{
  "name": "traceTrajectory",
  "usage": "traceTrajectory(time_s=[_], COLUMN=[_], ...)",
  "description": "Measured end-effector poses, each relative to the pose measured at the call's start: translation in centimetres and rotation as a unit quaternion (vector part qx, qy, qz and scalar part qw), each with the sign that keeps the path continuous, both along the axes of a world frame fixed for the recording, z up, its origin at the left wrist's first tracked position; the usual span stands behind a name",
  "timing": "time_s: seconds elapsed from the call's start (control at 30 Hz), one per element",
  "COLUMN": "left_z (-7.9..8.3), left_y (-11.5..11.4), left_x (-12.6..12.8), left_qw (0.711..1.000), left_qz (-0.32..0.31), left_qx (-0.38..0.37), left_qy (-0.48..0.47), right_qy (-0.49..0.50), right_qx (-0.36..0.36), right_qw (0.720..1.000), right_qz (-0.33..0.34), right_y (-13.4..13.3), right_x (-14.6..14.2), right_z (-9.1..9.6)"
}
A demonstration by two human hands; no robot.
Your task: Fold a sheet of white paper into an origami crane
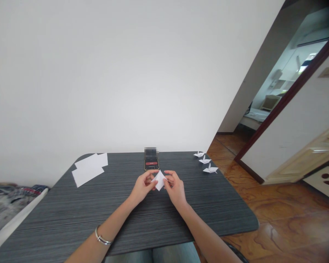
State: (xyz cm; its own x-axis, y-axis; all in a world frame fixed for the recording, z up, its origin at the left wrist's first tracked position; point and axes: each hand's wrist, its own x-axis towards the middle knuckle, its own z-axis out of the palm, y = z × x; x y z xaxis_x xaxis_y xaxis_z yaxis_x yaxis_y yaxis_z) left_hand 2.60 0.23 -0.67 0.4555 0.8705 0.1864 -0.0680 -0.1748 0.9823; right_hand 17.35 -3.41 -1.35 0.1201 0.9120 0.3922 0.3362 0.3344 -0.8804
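A small white folded paper (159,179), diamond-shaped with one point up, is held over the middle of the table. My left hand (143,185) pinches its left corner between thumb and fingers. On the opposite corner, my right hand (176,187) has a similar pinch. Just beyond the paper a phone (151,162) stands on the table, its lower part showing a red bar. Three white paper cranes, among them the nearest crane (210,170), sit in a row at the table's far right.
White paper sheets (87,174) overlap at the back left of the dark wood-grain table (104,204). A white wall (153,73) rises behind the table's far edge. Wooden floor (276,215) and a doorway lie to the right; piled fabric (11,201) is at the left.
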Motion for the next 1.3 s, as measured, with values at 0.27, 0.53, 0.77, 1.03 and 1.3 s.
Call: traceTrajectory(time_s=[0.27, 0.53, 0.77, 1.03, 1.3], left_z=[0.24, 0.88, 0.66, 0.93, 0.5], left_y=[-0.13, -0.33, -0.39, -0.45, -0.08], left_x=[0.19, -0.07, -0.11, -0.16, -0.2], left_qw=[1.0, 0.999, 0.996, 0.997, 0.998], left_qz=[0.007, -0.01, -0.023, -0.037, -0.007], left_qx=[-0.009, -0.004, 0.018, 0.01, -0.027], left_qy=[0.019, 0.053, 0.079, 0.073, 0.053], right_qy=[0.165, 0.214, 0.217, 0.223, 0.21], right_qx=[-0.112, -0.128, -0.132, -0.136, -0.162], right_qw=[0.975, 0.957, 0.955, 0.952, 0.946], right_qz=[0.096, 0.147, 0.155, 0.158, 0.187], right_y=[0.26, 0.23, 0.14, 0.14, -0.21], right_x=[0.0, 0.17, 0.36, 0.3, 0.31], right_z=[0.31, 0.28, 0.37, 0.46, 0.84])
